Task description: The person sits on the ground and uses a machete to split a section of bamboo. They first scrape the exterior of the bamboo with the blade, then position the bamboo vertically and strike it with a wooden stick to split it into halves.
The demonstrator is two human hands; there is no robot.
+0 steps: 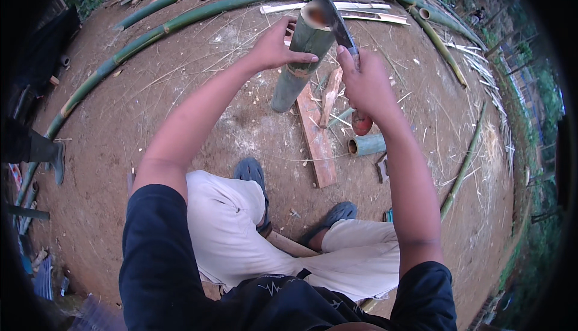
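My left hand (pixel 274 48) is wrapped around the upper part of a thick green bamboo section (pixel 310 45), thumb across its near side. The section is tilted, its hollow cut end up and its lower end beside a reddish wooden plank (pixel 319 150). Whether that lower end touches the ground I cannot tell. In my right hand (pixel 368 84) is a machete (pixel 330 9), gripped by its handle with the red butt showing below. Its dark blade points up and away, passing along the right of the bamboo's open rim; contact is unclear.
A shorter bamboo piece (pixel 370 144) lies right of the plank, near a split wood piece (pixel 330 97). Long green bamboo poles (pixel 223 11) curve across the far ground, among pale split strips (pixel 373 17). Another person's boot (pixel 59 162) stands at the left.
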